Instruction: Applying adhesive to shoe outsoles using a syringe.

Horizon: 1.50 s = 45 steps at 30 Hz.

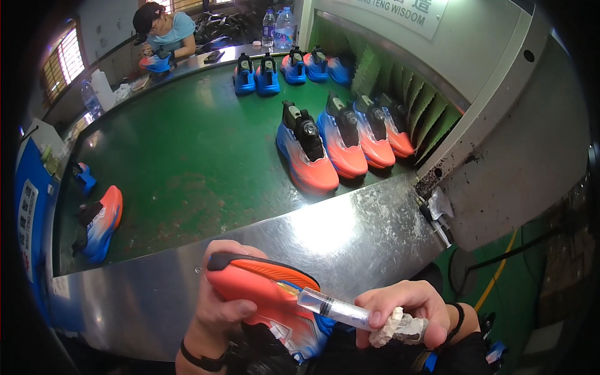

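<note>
My left hand [217, 310] grips the toe end of a coral and blue sneaker [247, 289], turned on its side with the edge of its dark and orange sole upward. Closed round the rear of a clear plastic syringe [336, 310] is my right hand [409, 301]. A crumpled whitish wad [395, 329] sits in that same hand. The syringe's yellowish tip lies against the shoe where the upper meets the sole. From this view I cannot tell whether liquid is coming out.
Beyond the metal edge [369, 219] lies a green conveyor belt [187, 156]. Several matching sneakers [309, 162] stand at its right, by a machine opening with green flaps [431, 115]. Another sneaker [103, 225] lies at left. A person [165, 34] works at the far end, near water bottles [284, 28].
</note>
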Available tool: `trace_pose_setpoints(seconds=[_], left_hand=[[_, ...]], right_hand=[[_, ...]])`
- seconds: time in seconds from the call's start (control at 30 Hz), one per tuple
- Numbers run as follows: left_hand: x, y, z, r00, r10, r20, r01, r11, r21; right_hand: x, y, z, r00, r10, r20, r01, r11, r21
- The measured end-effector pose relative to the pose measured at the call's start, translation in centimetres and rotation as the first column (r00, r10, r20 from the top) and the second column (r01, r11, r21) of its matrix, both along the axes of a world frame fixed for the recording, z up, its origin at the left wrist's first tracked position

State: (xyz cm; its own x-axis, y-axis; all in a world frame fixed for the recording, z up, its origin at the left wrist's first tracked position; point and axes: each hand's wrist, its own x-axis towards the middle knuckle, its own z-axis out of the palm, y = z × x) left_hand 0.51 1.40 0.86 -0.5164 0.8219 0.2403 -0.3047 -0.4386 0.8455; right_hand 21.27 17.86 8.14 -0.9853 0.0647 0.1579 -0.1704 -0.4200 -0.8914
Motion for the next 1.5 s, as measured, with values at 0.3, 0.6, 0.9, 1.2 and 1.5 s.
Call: trace_pose_setpoints(seconds=[0.3,0.6,0.9,1.2,1.5], left_hand=[[-0.2,0.3,0.7,0.994,0.070,0.085,-0.058,0.989,-0.139],[-0.8,0.3,-0.3,0.972,0.136,0.190,-0.094,0.972,-0.216],[-1.8,0.4,-1.6,0.968,0.109,0.228,-0.054,0.970,-0.235],[0.3,3.3,0.1,0.782,0.157,0.603,0.022,0.960,-0.279],[-1.5,1.3,-1.9,0.829,0.365,0.425,-0.128,0.862,-0.490]], right_hand=[[1.4,0.3,-2.0,0.997,0.008,0.083,0.000,0.996,-0.093],[2.8,0.0,-4.7,0.996,0.017,0.091,-0.006,0.993,-0.121],[5.0,-0.6,-6.5,0.992,0.040,0.116,-0.029,0.995,-0.092],[7.4,-0.4,-9.6,0.996,0.019,0.093,-0.001,0.982,-0.188],[7.9,-1.0,-10.9,0.996,-0.060,0.063,0.072,0.977,-0.201]])
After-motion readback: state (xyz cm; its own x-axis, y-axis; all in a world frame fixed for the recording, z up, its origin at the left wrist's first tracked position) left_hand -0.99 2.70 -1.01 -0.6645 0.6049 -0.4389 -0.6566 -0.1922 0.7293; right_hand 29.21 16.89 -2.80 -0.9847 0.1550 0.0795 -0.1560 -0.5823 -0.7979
